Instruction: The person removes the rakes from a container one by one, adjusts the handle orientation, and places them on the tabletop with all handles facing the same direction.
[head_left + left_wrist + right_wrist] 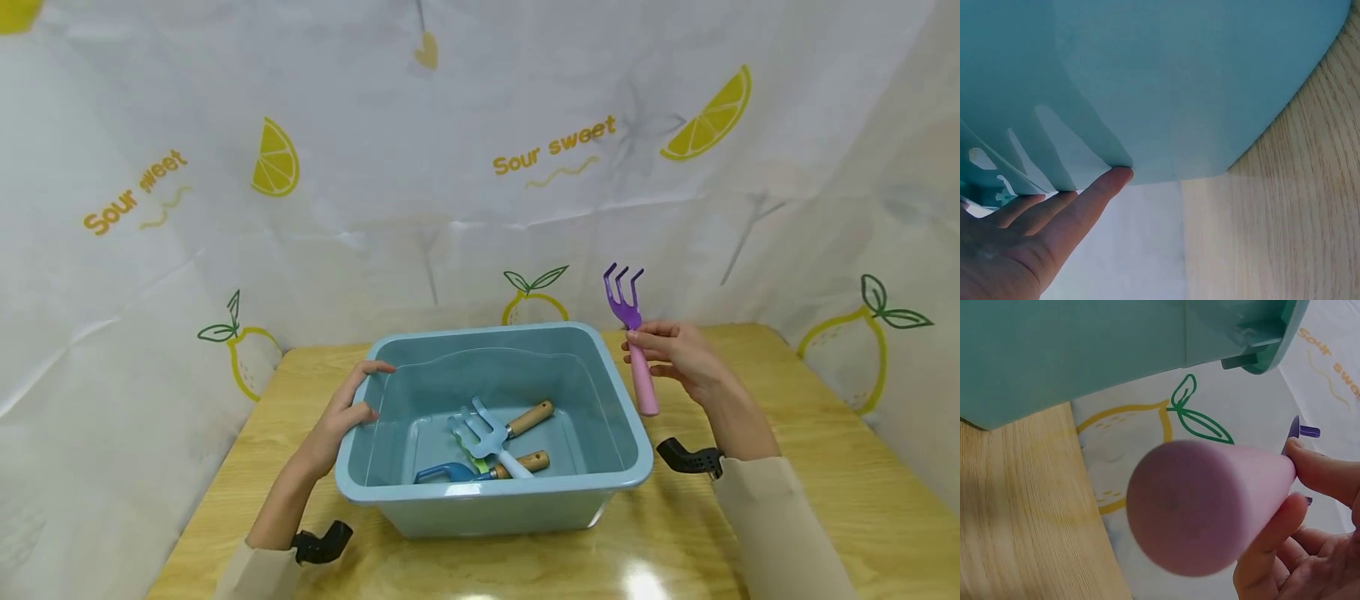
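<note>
My right hand pinches the purple hand rake near the top of its pink handle, holding it upright just right of the blue tub, tines up. My left hand rests on the tub's left rim with fingers nearly straight, steadying it. The rake looks light and stiff, probably plastic; the smooth tapered handle could slip, so a grip lower down seems safer. Inside the tub lie a pale blue rake and other small tools with wooden handles. The tub sits on the wooden table.
</note>
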Demonstrator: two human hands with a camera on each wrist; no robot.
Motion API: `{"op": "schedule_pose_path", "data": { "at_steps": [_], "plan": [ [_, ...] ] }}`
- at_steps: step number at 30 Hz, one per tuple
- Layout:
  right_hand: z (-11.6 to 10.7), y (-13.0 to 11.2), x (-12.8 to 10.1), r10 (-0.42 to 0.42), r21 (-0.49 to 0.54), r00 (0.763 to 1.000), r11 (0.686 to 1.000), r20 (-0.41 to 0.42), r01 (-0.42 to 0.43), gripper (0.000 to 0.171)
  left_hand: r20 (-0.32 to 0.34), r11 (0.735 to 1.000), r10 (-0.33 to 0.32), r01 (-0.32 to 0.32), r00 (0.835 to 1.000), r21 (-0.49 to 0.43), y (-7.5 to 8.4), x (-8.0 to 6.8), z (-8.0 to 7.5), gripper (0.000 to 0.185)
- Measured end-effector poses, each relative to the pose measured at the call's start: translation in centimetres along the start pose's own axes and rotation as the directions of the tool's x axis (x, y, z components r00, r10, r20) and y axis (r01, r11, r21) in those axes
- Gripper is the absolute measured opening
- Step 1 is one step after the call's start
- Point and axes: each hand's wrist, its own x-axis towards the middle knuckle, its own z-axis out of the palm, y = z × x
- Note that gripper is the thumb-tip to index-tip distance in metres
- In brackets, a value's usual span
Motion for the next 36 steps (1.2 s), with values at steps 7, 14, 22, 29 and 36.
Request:
{"op": "schedule_pose_path", "data": {
  "at_steps": [7,14,22,29,36],
  "plan": [
    [0.1,0.5,0.6,0.004,0.008,1.000,1.000,0.024,-0.004,0.033,-0.002,1.000,-0.003,0.003,1.000,0.001,0.1,0.1,0.1,0.060],
    [0.0,1.2,0.8,0.016,0.061,0.997,0.998,0.071,-0.021,0.028,-0.007,1.000,-0.008,0.008,1.000,0.005,0.1,0.1,0.2,0.060],
    [-0.2,1.3,0.9,0.008,0.155,0.995,0.988,0.099,-0.024,0.015,-0.005,1.000,0.004,-0.004,1.000,0.018,0.0,0.3,-0.1,0.060],
    [-0.4,1.4,0.7,0.005,0.162,0.994,0.986,0.109,-0.023,0.021,0.012,1.000,0.016,-0.017,1.000,0.015,0.1,0.3,0.0,0.060],
    [-0.5,1.4,0.9,-0.027,0.094,0.995,0.995,0.095,0.018,0.036,0.019,1.000,-0.003,0.003,1.000,-0.014,-0.1,0.1,-0.1,0.060]
  ]
}}
